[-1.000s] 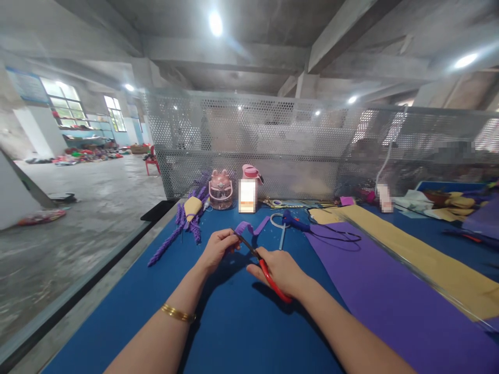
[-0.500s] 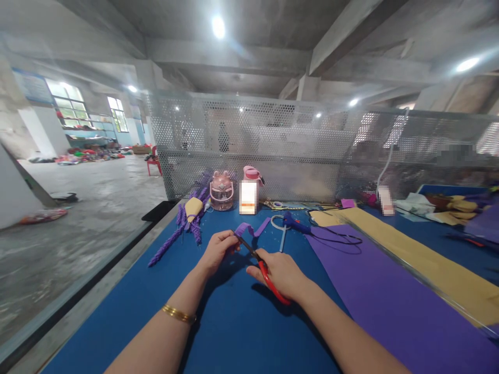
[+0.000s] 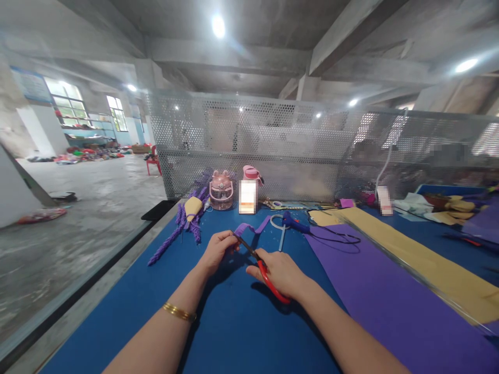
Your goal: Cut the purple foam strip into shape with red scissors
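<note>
My right hand (image 3: 278, 270) grips a pair of scissors (image 3: 268, 283) with red handles and dark blades. The blades point up and left to the fingertips of my left hand (image 3: 219, 251). Those fingers are pinched on the near end of a purple strip (image 3: 249, 228), right at the scissor tips. From there the strip curls away to the right, its far end by a white ring (image 3: 278, 222). Whether the blades are fully closed is hard to make out. Both hands are just above the blue tabletop (image 3: 241, 332).
Purple sheet (image 3: 382, 291) and yellow sheet (image 3: 424, 254) lie to the right. A blue-handled tool with a black cord (image 3: 298, 224) is beyond my right hand. Purple braided stems (image 3: 167, 252), a pink jar (image 3: 221, 192) and a lit phone (image 3: 248, 197) stand before a perforated metal screen (image 3: 249, 130).
</note>
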Tool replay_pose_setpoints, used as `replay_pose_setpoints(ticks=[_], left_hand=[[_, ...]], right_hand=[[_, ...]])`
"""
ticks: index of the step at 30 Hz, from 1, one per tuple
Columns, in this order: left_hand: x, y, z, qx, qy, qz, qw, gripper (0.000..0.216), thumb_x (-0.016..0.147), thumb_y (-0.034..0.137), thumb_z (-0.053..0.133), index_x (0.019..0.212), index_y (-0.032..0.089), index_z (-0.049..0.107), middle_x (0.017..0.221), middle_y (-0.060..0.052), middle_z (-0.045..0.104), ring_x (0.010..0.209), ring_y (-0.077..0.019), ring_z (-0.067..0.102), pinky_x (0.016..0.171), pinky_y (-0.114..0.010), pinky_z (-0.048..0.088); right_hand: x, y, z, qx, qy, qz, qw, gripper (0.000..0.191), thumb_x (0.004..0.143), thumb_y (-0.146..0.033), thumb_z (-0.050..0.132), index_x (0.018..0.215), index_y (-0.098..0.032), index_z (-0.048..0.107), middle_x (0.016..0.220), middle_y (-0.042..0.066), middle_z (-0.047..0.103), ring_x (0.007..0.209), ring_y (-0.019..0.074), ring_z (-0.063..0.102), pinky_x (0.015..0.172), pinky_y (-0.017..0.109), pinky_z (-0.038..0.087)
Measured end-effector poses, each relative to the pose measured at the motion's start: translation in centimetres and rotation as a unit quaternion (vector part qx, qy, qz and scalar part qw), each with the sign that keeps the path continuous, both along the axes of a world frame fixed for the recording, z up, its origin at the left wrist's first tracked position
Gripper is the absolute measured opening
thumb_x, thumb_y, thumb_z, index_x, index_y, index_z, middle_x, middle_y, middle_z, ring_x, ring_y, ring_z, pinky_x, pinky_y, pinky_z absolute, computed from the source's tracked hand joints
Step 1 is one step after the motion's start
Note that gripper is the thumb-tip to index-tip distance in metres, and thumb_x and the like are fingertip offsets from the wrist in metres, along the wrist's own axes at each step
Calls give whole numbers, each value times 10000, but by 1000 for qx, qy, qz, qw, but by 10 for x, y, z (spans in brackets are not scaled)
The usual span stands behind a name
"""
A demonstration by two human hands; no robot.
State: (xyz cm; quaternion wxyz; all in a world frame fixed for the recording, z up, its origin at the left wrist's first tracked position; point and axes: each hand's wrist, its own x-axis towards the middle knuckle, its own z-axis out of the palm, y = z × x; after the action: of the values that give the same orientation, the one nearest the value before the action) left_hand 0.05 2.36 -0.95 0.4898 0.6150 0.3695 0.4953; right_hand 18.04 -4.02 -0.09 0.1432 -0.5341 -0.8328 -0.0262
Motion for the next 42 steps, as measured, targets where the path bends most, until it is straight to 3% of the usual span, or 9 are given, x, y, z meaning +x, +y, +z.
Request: replay_pose_setpoints(ticks=[42], left_hand=[[0, 3, -4, -6, -29, -13, 999, 170, 686, 250, 548, 557, 142, 575, 525, 1, 573, 468, -81, 435, 487, -205, 329]], right_hand=[[1, 2, -2, -3, -11, 1, 1000, 335, 898, -518, 443, 968, -211, 556, 718, 30, 677, 670, 207, 646, 490, 237, 228]])
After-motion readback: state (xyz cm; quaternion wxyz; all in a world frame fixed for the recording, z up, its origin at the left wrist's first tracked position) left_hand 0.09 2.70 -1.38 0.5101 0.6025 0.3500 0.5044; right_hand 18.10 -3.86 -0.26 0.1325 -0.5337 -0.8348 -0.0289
